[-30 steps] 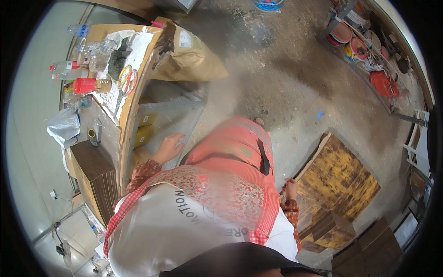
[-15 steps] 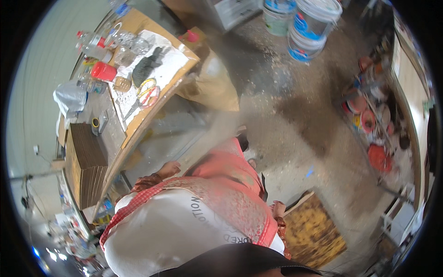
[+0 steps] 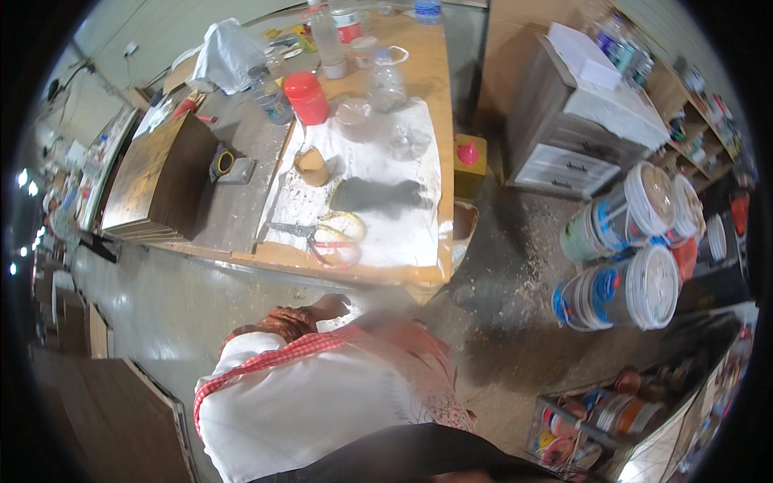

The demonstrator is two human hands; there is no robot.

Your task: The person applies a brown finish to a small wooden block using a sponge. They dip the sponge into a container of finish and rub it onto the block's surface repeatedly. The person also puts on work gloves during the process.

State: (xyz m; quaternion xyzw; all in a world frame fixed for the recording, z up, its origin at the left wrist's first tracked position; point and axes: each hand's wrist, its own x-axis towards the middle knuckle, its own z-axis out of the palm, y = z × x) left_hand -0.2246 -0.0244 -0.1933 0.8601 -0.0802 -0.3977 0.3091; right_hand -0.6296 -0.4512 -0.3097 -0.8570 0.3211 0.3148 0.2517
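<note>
The left hand (image 3: 326, 307) hangs empty with loosely curled fingers just short of the workbench (image 3: 241, 205), the right hand out of view; reaching the scissors (image 3: 326, 237) looks next.

Three big round tubs (image 3: 624, 258) lying stacked on floor at right w/ white lids, blue-green-orange label bands. Small yellow can (image 3: 469, 165) w/ pink cap just beside table edge. On table: clear bottles (image 3: 324, 36) w/ labels too blurred to tell, red-capped jar (image 3: 307, 97). White flat box (image 3: 586, 53) atop grey cabinet.
</note>
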